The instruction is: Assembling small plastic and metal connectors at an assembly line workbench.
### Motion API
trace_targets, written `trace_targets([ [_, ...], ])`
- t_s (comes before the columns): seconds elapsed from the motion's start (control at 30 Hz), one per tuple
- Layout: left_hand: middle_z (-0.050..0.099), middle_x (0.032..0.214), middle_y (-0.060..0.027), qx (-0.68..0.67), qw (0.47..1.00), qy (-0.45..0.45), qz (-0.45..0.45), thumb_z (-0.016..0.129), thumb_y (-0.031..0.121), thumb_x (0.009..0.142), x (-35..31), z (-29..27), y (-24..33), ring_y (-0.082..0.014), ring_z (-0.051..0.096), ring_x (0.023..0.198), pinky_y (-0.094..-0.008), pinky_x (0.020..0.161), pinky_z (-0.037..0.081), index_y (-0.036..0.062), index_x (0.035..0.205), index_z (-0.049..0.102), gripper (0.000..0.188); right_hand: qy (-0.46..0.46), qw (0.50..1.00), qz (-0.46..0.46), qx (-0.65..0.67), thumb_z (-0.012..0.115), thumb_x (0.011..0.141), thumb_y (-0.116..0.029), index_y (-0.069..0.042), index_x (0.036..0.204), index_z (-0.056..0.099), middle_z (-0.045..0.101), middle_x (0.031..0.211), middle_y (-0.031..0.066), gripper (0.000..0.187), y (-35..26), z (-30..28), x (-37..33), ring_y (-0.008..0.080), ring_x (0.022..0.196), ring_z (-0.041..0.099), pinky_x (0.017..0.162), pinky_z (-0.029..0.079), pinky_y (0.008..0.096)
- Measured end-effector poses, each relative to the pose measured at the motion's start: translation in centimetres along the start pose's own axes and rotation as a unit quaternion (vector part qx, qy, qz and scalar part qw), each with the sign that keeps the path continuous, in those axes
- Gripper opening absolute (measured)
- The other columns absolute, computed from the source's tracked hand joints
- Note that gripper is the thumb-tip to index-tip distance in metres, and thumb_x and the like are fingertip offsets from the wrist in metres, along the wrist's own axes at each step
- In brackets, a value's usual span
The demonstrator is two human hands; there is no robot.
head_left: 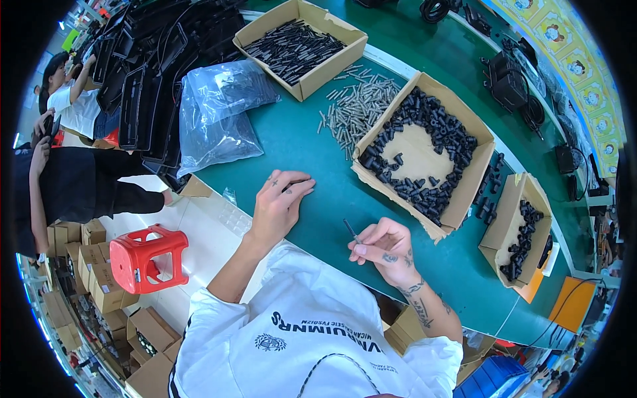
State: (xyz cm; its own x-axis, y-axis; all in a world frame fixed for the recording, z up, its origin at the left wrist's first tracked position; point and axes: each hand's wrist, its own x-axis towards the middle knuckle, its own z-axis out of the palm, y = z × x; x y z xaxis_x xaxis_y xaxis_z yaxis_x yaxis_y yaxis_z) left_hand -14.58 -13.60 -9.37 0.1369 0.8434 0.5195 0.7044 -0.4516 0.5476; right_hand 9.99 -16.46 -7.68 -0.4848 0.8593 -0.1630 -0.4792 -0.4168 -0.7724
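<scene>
My right hand (386,251) is above the table's near edge, its thumb and fingers pinching a thin dark metal pin (349,229) that points up and to the left. My left hand (281,202) rests on the green tabletop (318,219), fingers loosely bent and slightly apart, with no object visible in it; its thumb is mostly hidden. Beyond my right hand, a cardboard box (458,222) holds many short black plastic fittings (451,142). Loose silver pins (358,106) lie in a heap left of that box. Farther back, another open carton (308,83) is full of dark pins (292,50).
A smaller box (494,239) with black fittings stands at the right. Clear plastic bags (222,113) and stacked black cases (142,99) lie on the left. Below are a red stool (149,259) and cartons (106,288). A person in dark clothes (73,182) stands left.
</scene>
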Motion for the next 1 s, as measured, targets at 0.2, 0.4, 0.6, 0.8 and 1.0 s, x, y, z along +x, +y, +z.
trace_targets([
  [0.2, 0.066, 0.098, -0.0095, 0.048, 0.999, -0.023, 0.006, 0.064, -0.013, 0.072, 0.5, 0.2, 0.1, -0.0306, 0.062, 0.088, -0.0401, 0.076, 0.052, 0.0032, 0.100, 0.069, 0.033, -0.007, 0.998, 0.044, -0.045, 0.067, 0.090, 0.003, 0.003, 0.111, 0.063, 0.071, 0.097, 0.0182, 0.021, -0.3, 0.1, -0.1, 0.0229, 0.084, 0.071, 0.072, 0.058, 0.0318],
  [0.4, 0.067, 0.093, -0.0111, 0.014, 0.998, -0.011, 0.052, 0.067, -0.011, 0.076, 4.8, 1.4, -0.3, -0.0298, 0.064, 0.082, -0.0361, 0.072, 0.053, 0.0013, 0.094, 0.070, 0.023, -0.027, 0.995, 0.065, -0.070, 0.064, 0.093, 0.001, 0.005, 0.118, 0.063, 0.070, 0.103, 0.0177, 0.025, 0.3, -0.5, -0.3, 0.0221, 0.089, 0.070, 0.078, 0.057, 0.0316],
  [0.6, 0.071, 0.094, -0.0087, -0.206, 0.972, 0.003, -0.110, 0.067, -0.001, 0.088, 13.6, 4.1, 0.5, -0.0181, 0.068, 0.086, -0.0299, 0.073, 0.053, 0.0019, 0.101, 0.072, 0.015, -0.042, 0.994, 0.063, -0.083, 0.062, 0.095, 0.001, 0.005, 0.117, 0.062, 0.070, 0.105, 0.0184, 0.023, 0.4, -0.8, -0.4, 0.0233, 0.092, 0.070, 0.081, 0.058, 0.0332],
  [0.8, 0.073, 0.096, -0.0137, -0.238, 0.966, -0.006, -0.104, 0.065, 0.004, 0.090, 14.9, 6.1, -1.6, -0.0188, 0.071, 0.085, -0.0309, 0.075, 0.055, 0.0019, 0.106, 0.072, 0.017, -0.050, 0.996, 0.060, -0.054, 0.058, 0.098, -0.002, 0.004, 0.116, 0.059, 0.068, 0.106, 0.0189, 0.020, 0.9, -0.8, -0.5, 0.0247, 0.096, 0.069, 0.084, 0.058, 0.0360],
  [1.0, 0.068, 0.081, -0.0062, -0.278, 0.952, -0.052, -0.119, 0.070, 0.011, 0.089, 8.6, 2.2, 2.0, -0.0131, 0.060, 0.069, -0.0277, 0.062, 0.049, 0.0033, 0.099, 0.074, 0.013, -0.030, 0.997, 0.041, -0.056, 0.057, 0.099, -0.003, 0.002, 0.115, 0.059, 0.068, 0.106, 0.0179, 0.018, 0.9, -1.1, -0.5, 0.0244, 0.095, 0.069, 0.084, 0.058, 0.0358],
])
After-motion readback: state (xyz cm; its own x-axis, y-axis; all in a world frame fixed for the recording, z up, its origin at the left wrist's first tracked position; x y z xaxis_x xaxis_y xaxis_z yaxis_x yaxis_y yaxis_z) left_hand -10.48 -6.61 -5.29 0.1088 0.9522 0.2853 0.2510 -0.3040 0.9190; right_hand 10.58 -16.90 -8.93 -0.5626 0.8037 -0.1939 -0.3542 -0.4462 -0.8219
